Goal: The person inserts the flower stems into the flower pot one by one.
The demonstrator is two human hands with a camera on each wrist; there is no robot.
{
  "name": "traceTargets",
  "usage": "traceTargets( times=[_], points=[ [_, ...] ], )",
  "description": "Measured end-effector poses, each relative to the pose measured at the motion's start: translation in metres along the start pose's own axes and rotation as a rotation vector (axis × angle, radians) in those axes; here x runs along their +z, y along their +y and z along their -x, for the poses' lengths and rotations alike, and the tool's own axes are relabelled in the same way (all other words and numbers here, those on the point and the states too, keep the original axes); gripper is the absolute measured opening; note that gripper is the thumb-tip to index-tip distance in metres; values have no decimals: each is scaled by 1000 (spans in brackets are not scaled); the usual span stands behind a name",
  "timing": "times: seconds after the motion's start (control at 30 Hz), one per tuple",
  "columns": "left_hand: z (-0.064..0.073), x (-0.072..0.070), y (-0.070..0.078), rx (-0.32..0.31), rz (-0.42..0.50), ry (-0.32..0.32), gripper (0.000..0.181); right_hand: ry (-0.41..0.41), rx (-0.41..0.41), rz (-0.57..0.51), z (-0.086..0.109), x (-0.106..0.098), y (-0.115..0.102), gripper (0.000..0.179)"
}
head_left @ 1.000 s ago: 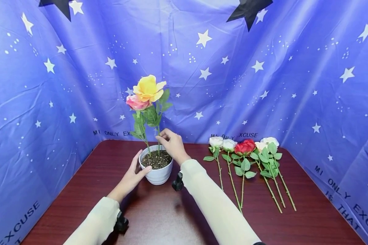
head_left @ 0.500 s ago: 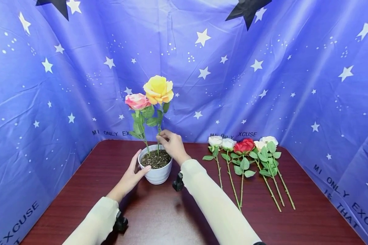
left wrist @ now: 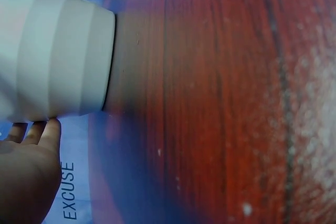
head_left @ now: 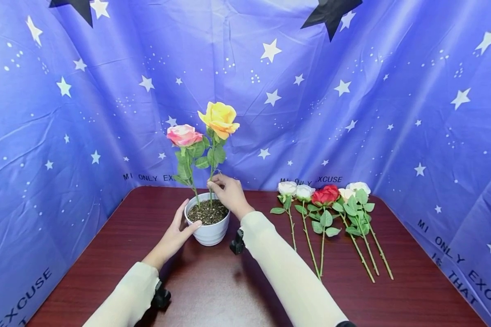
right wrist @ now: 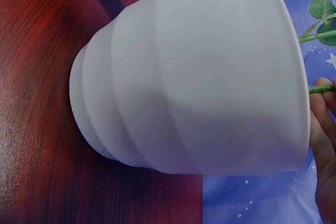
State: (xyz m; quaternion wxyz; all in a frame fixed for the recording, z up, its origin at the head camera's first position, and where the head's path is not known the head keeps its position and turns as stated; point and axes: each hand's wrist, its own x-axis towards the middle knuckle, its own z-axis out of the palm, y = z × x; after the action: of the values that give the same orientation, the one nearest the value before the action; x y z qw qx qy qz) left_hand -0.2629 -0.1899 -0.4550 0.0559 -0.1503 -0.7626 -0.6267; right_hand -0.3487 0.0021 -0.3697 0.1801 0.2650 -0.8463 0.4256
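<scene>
A white ribbed flowerpot [head_left: 211,235] filled with dark soil [head_left: 208,211] stands on the table. My left hand [head_left: 175,234] holds its left side, thumb at the front rim and fingertips [left wrist: 51,132] against the wall in the left wrist view. Above the soil, my right hand [head_left: 230,193] pinches the stem of a yellow rose [head_left: 219,120], which stands in the pot. To its left, a pink rose [head_left: 184,135] rises from the same soil. In the right wrist view the held green stem [right wrist: 321,88] shows beside the rim, with part of the right hand in sight.
On the right of the dark red table [head_left: 106,245] lie several loose roses: white ones [head_left: 288,188], a red one [head_left: 326,195] and a cream one [head_left: 347,195], stems toward the front. A blue star-printed cloth [head_left: 249,113] hangs behind and at both sides.
The yellow rose's bloom has swung right, away from the pink rose, and turned to face another way. Both hands have kept nearly the same places.
</scene>
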Motion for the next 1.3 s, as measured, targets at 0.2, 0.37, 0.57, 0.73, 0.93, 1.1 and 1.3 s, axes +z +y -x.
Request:
traceTargets(
  times=[0.2, 0.37, 0.57, 0.73, 0.93, 1.1, 1.3],
  points=[
    [1, 1, 0, -7, -6, 4, 82, -24, 38, 2, -1, 1, -2, 16],
    [1, 1, 2, -10, -10, 2, 82, -15, 39, 16, -3, 2, -1, 14],
    [1, 0, 1, -8, -17, 0, 82, -3, 41, 33, -5, 1, 2, 16],
    [0, -1, 1, -3, -25, 1, 82, -12, 68, 17, -5, -2, 3, 18],
    [1, -1, -1, -4, -16, 0, 82, -12, 52, 22, -3, -3, 2, 14],
    [1, -1, 0, 4, -11, 1, 82, -22, 50, 20, -3, -2, -1, 13],
    [0, -1, 1, 7, -14, 2, 82, -34, 33, 28, -4, 2, -1, 12]
  ],
)
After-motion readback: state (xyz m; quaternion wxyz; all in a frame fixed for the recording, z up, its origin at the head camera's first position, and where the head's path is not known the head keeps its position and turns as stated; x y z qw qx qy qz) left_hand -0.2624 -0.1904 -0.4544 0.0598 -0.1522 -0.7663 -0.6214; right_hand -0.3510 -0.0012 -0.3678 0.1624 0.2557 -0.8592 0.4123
